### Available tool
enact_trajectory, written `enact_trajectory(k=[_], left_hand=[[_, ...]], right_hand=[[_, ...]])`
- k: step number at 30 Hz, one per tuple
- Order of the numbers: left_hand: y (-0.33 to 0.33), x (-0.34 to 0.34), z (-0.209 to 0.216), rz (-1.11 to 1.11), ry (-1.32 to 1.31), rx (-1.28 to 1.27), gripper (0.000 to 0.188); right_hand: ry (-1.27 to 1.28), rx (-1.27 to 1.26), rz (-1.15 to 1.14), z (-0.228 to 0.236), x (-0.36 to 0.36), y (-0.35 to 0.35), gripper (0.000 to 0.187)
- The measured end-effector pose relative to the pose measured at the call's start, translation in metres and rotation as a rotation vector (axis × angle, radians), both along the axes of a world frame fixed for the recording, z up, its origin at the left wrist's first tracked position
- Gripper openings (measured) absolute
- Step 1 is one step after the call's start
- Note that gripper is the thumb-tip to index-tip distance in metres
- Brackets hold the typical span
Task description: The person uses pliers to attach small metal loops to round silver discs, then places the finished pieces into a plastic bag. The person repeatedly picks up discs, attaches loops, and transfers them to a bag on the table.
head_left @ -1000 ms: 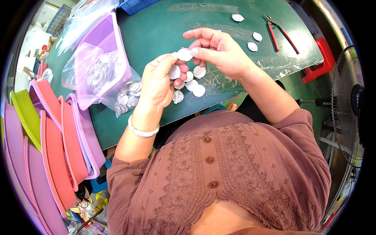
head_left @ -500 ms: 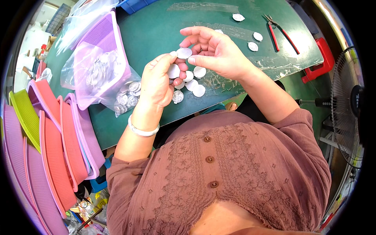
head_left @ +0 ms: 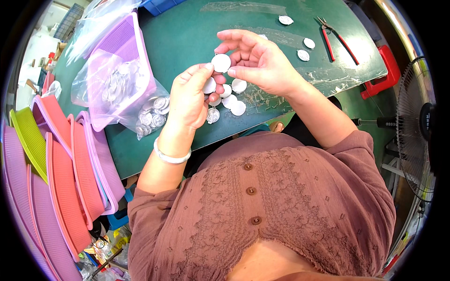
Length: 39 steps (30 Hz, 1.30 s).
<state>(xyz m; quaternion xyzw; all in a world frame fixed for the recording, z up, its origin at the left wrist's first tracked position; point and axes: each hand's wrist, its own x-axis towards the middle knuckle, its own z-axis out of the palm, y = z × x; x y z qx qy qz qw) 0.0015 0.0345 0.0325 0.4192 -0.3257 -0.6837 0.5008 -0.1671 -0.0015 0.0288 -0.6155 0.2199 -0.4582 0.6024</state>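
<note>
Pinched at the tips of my left hand (head_left: pixel 187 93) is a round silver medallion (head_left: pixel 221 62), its plain face turned up. A second medallion (head_left: pixel 209 85) is tucked in the curled fingers of the same hand. My right hand (head_left: pixel 262 63) hovers beside the pinched piece, fingers loosely curved and apart from the thumb, with nothing visible in it. Its thumb tip is close to the disc's edge; whether they touch I cannot tell. Several loose medallions (head_left: pixel 238 108) lie on the green table (head_left: pixel 183 28) below my hands, one of them (head_left: pixel 213 115) with its patterned face up.
A clear plastic bag of medallions (head_left: pixel 153 114) spills out of a purple basket (head_left: pixel 146 61) at left. Red-handled pliers (head_left: pixel 338 41) and a few medallions (head_left: pixel 303 55) lie at right. Stacked plastic baskets (head_left: pixel 65 187) stand at the lower left; a fan (head_left: pixel 415 126) is at far right.
The pinched medallion has tipped so its flat face now shows as a fuller circle. My right hand has barely shifted.
</note>
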Motion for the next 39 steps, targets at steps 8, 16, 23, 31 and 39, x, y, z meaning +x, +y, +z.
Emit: enact_trajectory(k=[8,16,23,31,39], left_hand=[[0.0022,0.001,-0.0031,0.013,0.005,-0.032,0.013],[0.0028,0.0018,-0.003,0.017,0.011,-0.025,0.012],[0.0037,0.0022,-0.0034,0.016,0.011,-0.035,0.014],[0.0039,0.0005,-0.0017,0.027,0.017,-0.029,0.013],[0.0022,0.0001,-0.0024,0.031,-0.008,-0.019,0.012]], right_hand=[[-0.037,0.002,-0.007,-0.0007,0.0016,0.001,0.055],[-0.026,0.007,-0.001,-0.0015,0.0011,0.0011,0.061],[-0.023,-0.01,-0.013,-0.0007,0.0027,0.0026,0.063],[-0.014,-0.073,-0.03,-0.0027,0.0047,0.0037,0.063],[0.013,-0.15,-0.063,-0.002,0.0073,0.0055,0.064]])
